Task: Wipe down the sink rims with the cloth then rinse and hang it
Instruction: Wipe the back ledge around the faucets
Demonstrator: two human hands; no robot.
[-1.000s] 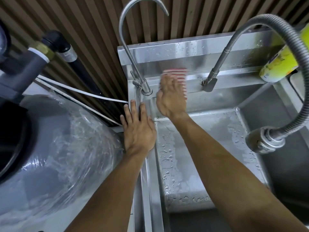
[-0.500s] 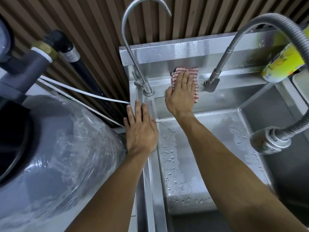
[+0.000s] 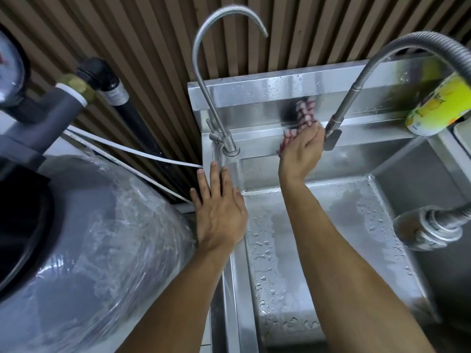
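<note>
Two hands are on the steel sink (image 3: 318,80) at this moment. Our right hand (image 3: 302,149) is on the back rim, between the base of the gooseneck tap (image 3: 230,149) and the base of the flexible hose faucet (image 3: 332,138). It is turned on edge with the fingers curled round the red-and-white checked cloth (image 3: 304,118), which is bunched and pushed up against the splashback; part of the cloth is blurred, so we cannot tell exactly how much of it the fingers enclose. Our left hand (image 3: 219,210) lies flat and open on the left rim near the back left corner, holding nothing, just bracing us.

To wipe well here, we judge that we should spread the cloth flatter under the palm rather than leave it wadded, so that more of it touches the steel. The angle where the back rim meets the splashback probably traps water, so we would press the cloth's edge into it and draw it along in one steady pass. Around the two tap bases we would wrap the cloth close and go round them. Droplets show on the splashback and the drainboard (image 3: 318,250), so the wiping looks far from finished. The yellow-green bottle (image 3: 438,108) at the right end of the rim may need lifting.
</note>
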